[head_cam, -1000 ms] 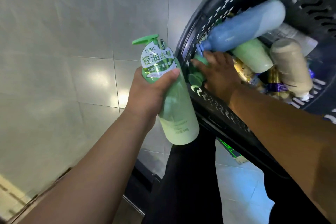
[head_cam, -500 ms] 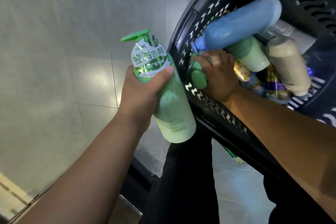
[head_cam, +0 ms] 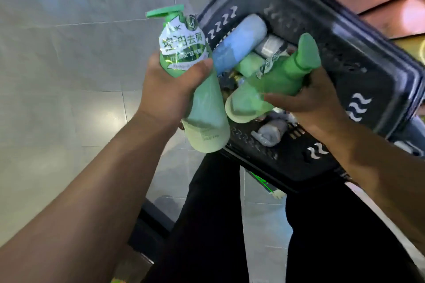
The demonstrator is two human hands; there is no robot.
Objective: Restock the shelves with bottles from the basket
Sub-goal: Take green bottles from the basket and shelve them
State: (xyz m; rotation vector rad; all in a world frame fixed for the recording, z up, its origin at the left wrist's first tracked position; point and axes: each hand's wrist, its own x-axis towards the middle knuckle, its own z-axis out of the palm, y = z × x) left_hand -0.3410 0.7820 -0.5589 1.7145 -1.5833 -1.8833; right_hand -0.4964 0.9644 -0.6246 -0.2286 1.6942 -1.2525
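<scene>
While both hands are loaded, neither bottle has reached a shelf. The left hand (head_cam: 167, 89) wraps fingers and thumb round the shoulder of the labelled green bottle (head_cam: 208, 108) and holds it nearly upright at centre frame, just left of the basket's rim. The right hand (head_cam: 310, 99) grips the second green bottle (head_cam: 276, 78) round its body. That bottle is tilted, pump cap toward the upper right and base toward the lower left, and is raised over the basket's contents.

The black basket (head_cam: 368, 80) fills the right-centre of the frame. It holds a blue bottle (head_cam: 239, 46), a pale green bottle (head_cam: 249, 66) beneath it, a grey pump bottle (head_cam: 271, 132) against the lower wall, and others too blurred to name. A shelf (head_cam: 391, 18) shows at the upper right, its goods indistinct.

Judged progress: picking is done for two bottles, and placing them is yet to come. Several bottles wait in the basket, so the task appears far from finished. How many already stand on the shelves cannot be told.
</scene>
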